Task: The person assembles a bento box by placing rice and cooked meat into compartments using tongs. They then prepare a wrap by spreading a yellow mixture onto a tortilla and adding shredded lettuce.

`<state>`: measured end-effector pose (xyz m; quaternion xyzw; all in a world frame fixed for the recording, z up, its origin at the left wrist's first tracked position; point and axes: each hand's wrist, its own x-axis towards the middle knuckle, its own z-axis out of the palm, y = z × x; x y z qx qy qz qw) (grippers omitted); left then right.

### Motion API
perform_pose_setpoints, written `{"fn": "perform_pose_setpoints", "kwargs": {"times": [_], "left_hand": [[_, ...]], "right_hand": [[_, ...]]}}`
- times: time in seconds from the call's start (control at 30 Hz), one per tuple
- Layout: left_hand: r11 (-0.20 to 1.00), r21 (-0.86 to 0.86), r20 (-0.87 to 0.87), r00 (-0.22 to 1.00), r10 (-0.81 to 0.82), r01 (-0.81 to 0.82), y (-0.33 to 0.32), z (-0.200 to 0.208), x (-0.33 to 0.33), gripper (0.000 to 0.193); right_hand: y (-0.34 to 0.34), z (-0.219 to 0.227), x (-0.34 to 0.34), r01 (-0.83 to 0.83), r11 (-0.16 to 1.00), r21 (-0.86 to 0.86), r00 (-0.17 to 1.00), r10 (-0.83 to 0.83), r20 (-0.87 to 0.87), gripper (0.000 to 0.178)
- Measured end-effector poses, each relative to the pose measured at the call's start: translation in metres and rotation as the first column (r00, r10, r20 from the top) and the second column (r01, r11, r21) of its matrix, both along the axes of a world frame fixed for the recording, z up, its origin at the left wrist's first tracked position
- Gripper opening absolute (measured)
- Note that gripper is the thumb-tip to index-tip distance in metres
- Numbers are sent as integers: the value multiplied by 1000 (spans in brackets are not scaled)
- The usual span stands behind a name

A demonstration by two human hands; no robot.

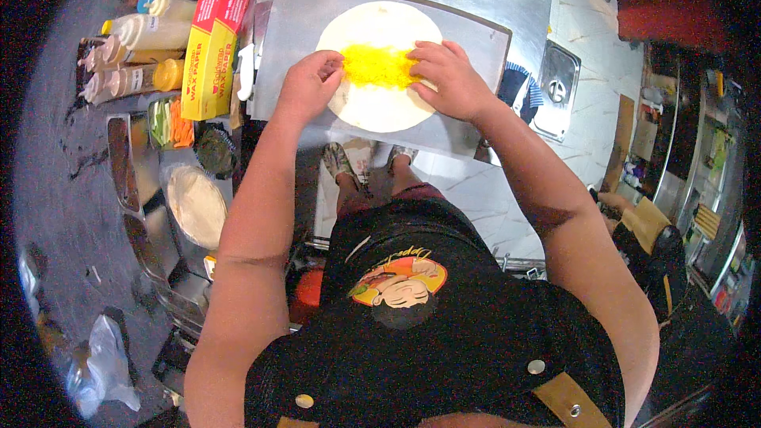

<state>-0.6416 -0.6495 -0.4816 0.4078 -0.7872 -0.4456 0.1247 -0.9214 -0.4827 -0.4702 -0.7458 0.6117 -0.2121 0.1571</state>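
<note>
A large round flour tortilla (383, 115) lies flat on a grey board (297, 28) in front of me. Across its middle runs a band of bright yellow shredded filling that looks like cheese (377, 66). My left hand (311, 85) is at the tortilla's left side, its fingers curled together against the left end of the yellow band; whatever they may pinch is hidden. At the other end, my right hand (450, 79) rests with bent fingers spread apart, fingertips touching the filling and the tortilla's right side.
Left of the board stand a red and yellow wax paper box (208, 55), a white-handled tool (246, 71) and several squeeze bottles (154, 32). Nearer are cut vegetables (172, 123) and a wrapped stack of tortillas (196, 204). A striped cloth (519, 93) and metal lid (558, 91) are at right.
</note>
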Motion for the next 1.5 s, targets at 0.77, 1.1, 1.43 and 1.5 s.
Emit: {"fn": "perform_pose_setpoints", "kwargs": {"times": [0.77, 1.1, 1.43, 1.5], "left_hand": [[-37, -177, 51, -47, 998, -984, 409, 83, 519, 17], [339, -276, 733, 31, 679, -899, 511, 9, 819, 83], [439, -164, 719, 197, 666, -884, 493, -2, 839, 97], [473, -230, 737, 165, 655, -850, 507, -11, 843, 91]], "right_hand": [[-50, 61, 151, -287, 844, 453, 948, 318, 9, 25], [-55, 10, 379, -512, 671, 537, 811, 584, 42, 35], [-27, 3, 397, -337, 708, 621, 877, 476, -66, 36], [-35, -19, 384, -387, 675, 628, 878, 478, 26, 34]]}}
